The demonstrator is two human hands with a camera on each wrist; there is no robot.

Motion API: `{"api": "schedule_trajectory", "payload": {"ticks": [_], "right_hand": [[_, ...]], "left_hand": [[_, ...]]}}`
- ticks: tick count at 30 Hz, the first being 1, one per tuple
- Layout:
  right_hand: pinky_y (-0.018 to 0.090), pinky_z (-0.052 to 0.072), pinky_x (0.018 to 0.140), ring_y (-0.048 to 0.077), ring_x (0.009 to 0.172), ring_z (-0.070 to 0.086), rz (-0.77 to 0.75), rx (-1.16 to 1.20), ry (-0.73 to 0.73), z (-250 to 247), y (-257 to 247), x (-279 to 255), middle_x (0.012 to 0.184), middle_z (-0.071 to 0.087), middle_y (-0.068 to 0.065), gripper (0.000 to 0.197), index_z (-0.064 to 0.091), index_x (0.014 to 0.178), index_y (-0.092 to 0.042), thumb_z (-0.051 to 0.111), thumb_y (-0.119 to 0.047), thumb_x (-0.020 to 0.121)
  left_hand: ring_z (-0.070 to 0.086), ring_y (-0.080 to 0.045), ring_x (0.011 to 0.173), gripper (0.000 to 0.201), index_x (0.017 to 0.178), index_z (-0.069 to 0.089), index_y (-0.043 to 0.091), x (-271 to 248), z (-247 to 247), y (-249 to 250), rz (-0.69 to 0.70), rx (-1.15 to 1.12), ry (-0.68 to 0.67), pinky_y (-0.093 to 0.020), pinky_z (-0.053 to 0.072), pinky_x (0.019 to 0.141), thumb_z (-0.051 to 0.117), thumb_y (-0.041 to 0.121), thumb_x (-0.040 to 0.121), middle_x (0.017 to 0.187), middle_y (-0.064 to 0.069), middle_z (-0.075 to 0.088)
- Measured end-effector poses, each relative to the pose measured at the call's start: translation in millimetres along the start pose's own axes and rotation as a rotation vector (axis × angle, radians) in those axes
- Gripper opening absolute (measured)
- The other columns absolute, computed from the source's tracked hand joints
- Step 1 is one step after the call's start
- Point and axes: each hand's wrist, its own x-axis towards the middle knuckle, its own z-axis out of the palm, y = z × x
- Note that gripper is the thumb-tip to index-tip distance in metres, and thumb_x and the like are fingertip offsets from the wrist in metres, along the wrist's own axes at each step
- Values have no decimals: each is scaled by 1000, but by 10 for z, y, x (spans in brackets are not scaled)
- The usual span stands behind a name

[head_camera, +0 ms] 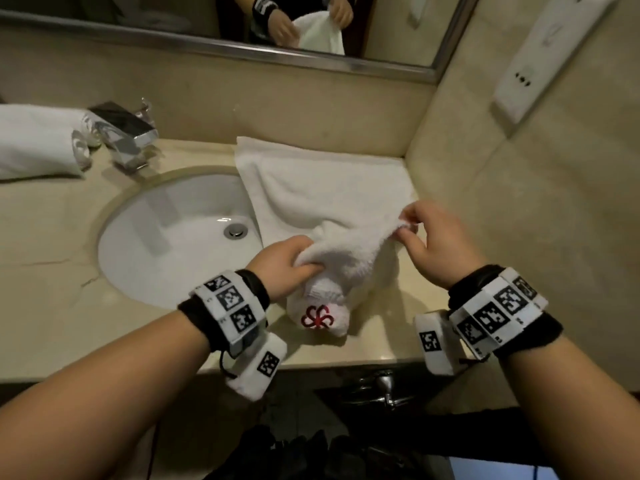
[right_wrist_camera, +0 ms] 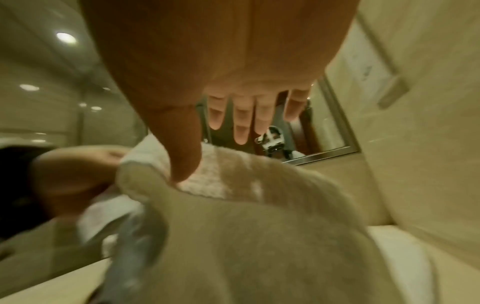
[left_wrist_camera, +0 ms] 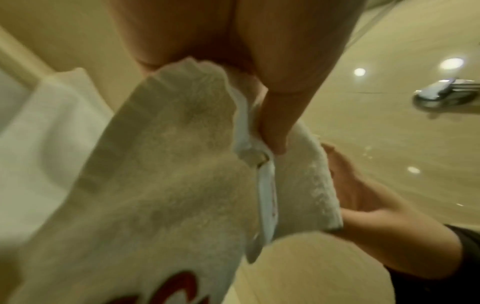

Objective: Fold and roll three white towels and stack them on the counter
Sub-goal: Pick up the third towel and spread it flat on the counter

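Observation:
A white towel (head_camera: 322,188) lies on the counter (head_camera: 52,237) to the right of the sink, its near end lifted and bunched. My left hand (head_camera: 304,261) grips that near end, and a corner with a red flower emblem (head_camera: 317,317) hangs below it. My right hand (head_camera: 405,225) pinches the towel's edge farther right, thumb on top. In the left wrist view a finger (left_wrist_camera: 278,123) digs into the towel (left_wrist_camera: 168,164). The right wrist view has my thumb (right_wrist_camera: 182,148) pressed on the towel (right_wrist_camera: 259,226). Two rolled white towels (head_camera: 34,140) lie at the far left of the counter.
An oval white sink (head_camera: 138,216) is set in the counter to the left of the towel, with a chrome faucet (head_camera: 128,133) behind it. A mirror (head_camera: 242,22) runs along the back wall. A tiled side wall (head_camera: 519,202) with a socket panel (head_camera: 526,77) closes the right side.

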Motion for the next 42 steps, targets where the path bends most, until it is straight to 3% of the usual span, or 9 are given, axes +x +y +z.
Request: {"api": "schedule_trajectory", "payload": {"ticks": [4,12,17,22,27,30,34,38,42], "right_hand": [[37,31,94,26,118,50,-234,-98,-64,38,-119,-224,123,58,4,64,48,126,-19,71,-30,67],[23,37,70,14,81,49,-145,378,27,-234,-47,-130,86,55,-3,20,58,94,-13,44,-14,80],[27,35,69,22,84,53,-49,155,-35,-479,384,-260,82,57,2,11,56,86,-16,46,-13,83],[34,37,98,25,114,52,116,62,4,-376,525,-555,119,58,6,34,50,123,-15,50,-16,89],[33,42,88,16,105,55,16,175,-152,61,-9,-583,114,57,-6,58,35,126,-35,56,-50,74],[31,38,68,29,91,57,98,137,-66,175,7,-523,96,62,7,15,55,97,-17,50,-17,82],[15,33,57,18,75,51,99,325,-19,149,83,-544,74,56,-7,15,53,81,-22,44,-12,88],[28,35,60,24,77,52,122,312,-104,169,40,-549,75,54,-3,18,47,83,-23,39,-39,86],[30,30,52,22,67,45,101,-135,-183,269,72,-585,79,53,1,40,35,90,-24,50,-59,77]], "left_hand": [[54,-13,84,11,84,55,25,111,-169,403,166,-51,-69,-16,38,68,65,22,82,80,12,56],[55,-20,107,50,123,50,15,139,-114,368,114,281,-244,-25,43,85,68,31,79,116,-2,60],[54,-19,85,10,89,58,15,65,-43,169,29,125,-192,-26,37,73,54,24,91,85,-5,59],[44,-11,69,22,75,46,20,94,-132,527,235,86,-92,-17,30,61,42,21,96,68,12,45],[49,-17,77,21,92,58,7,137,14,907,408,170,-85,-25,33,68,47,25,94,83,-6,58],[48,-16,75,19,91,53,17,83,1,801,335,167,-108,-21,33,61,59,34,86,81,5,53],[54,-21,95,37,106,53,10,-74,38,391,175,519,-381,-26,34,71,61,39,83,103,-4,58],[55,-25,108,29,115,53,12,-236,20,106,-34,282,-288,-30,40,89,48,30,93,116,-9,61],[56,-22,96,12,99,55,16,-327,-158,70,8,135,-148,-22,34,73,49,24,93,94,-1,61]]}}
